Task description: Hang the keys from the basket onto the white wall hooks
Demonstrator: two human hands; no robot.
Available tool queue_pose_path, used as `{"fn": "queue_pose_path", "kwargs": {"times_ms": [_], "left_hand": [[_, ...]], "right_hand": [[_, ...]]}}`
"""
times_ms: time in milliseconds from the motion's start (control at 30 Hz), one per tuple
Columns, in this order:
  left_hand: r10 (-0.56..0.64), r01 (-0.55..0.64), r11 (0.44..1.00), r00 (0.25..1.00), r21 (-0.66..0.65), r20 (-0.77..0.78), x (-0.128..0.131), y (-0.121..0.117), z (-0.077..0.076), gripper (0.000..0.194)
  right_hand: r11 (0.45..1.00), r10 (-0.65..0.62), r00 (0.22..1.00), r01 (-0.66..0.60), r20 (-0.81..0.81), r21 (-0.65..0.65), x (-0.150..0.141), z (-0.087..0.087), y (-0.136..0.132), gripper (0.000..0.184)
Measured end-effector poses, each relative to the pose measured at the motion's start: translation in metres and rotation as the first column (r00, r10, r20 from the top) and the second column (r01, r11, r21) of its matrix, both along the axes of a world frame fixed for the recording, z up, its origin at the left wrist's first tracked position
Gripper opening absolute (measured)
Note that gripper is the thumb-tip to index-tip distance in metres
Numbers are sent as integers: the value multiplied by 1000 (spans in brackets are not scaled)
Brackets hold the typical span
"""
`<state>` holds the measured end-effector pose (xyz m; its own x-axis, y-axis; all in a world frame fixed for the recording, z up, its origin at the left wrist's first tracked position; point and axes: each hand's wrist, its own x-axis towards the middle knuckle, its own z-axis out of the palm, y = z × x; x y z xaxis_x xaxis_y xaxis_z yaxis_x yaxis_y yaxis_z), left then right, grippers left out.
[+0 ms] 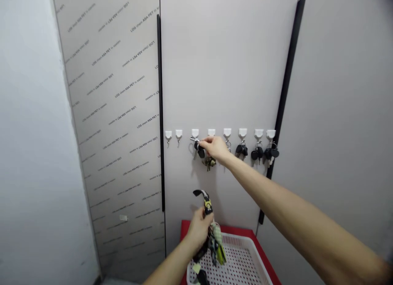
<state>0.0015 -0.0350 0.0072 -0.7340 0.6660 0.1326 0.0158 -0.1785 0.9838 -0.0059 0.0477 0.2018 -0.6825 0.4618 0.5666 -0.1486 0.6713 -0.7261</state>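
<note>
A row of small white hooks (242, 132) runs across a grey cabinet door (227, 72). My right hand (215, 148) reaches up to the third hook (195, 133) and pinches a black-headed key set (199, 150) hanging there. Another bunch of keys (210, 163) dangles just under my fingers. My left hand (200, 227) is lower, fingers closed round a bundle of keys with a black strap and yellow tag (207, 202), more keys hanging below it (218, 244). Black key sets (242, 150) hang on the hooks to the right. The two leftmost hooks (168, 134) are bare.
A white perforated basket (242, 260) sits on a red surface (186, 227) below the hooks. Left of the door is a panel covered in printed protective film (116, 113). Black vertical handles (159, 113) edge the doors. A plain wall (27, 133) is at far left.
</note>
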Motion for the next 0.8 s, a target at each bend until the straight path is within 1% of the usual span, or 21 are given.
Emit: {"fn": "queue_pose_path", "kwargs": {"times_ms": [100, 167, 233, 267, 300, 333, 367, 400, 433, 500, 567, 633, 700, 767, 800], "left_hand": [[62, -55, 995, 994, -81, 87, 4, 6, -40, 7], [99, -81, 985, 988, -151, 118, 0, 3, -61, 6], [76, -45, 978, 987, -205, 144, -8, -3, -73, 8], [36, 1, 973, 987, -230, 157, -14, -6, -74, 9], [-18, 59, 964, 987, -260, 159, -20, -10, -72, 9], [-66, 108, 948, 987, -299, 147, -26, -13, -66, 10], [-96, 132, 933, 988, -335, 122, -32, -16, -57, 11], [-101, 126, 926, 991, -355, 86, -37, -18, -44, 11], [-81, 91, 930, 996, -356, 43, -41, -19, -29, 11], [-17, 13, 955, 1000, -296, -12, -46, -20, 4, 12], [23, -34, 971, 999, -235, -48, -48, -19, 35, 13], [46, -63, 978, 995, -200, -92, -48, -18, 58, 14], [62, -86, 980, 989, -180, -131, -49, -17, 73, 16], [76, -103, 979, 985, -175, -155, -50, -16, 80, 16], [81, -109, 978, 984, -176, -158, -52, -15, 82, 16]], "right_hand": [[988, 81, 994, -90, -70, -130, 3, 12, -2, 12], [976, 143, 987, -153, -74, -155, 6, 12, 0, 10], [971, 149, 987, -156, -55, -183, 10, 7, 6, 8], [966, 136, 989, -145, -53, -213, 11, 4, 9, 8], [958, 126, 990, -136, -57, -251, 12, 2, 12, 7], [947, 125, 990, -139, -66, -291, 11, 2, 15, 7], [933, 138, 987, -155, -78, -326, 10, 4, 17, 7], [918, 160, 983, -182, -92, -353, 8, 8, 18, 8], [904, 185, 977, -213, -110, -371, 5, 14, 17, 8], [880, 218, 962, -267, -164, -393, -2, 28, 12, 9], [863, 218, 947, -301, -237, -406, -9, 40, 5, 8], [853, 218, 931, -328, -293, -406, -14, 46, -2, 6], [854, 238, 918, -353, -316, -383, -17, 45, -3, 4], [868, 250, 918, -354, -309, -349, -19, 39, 0, 1], [882, 238, 926, -332, -291, -335, -20, 36, 3, 1]]}}
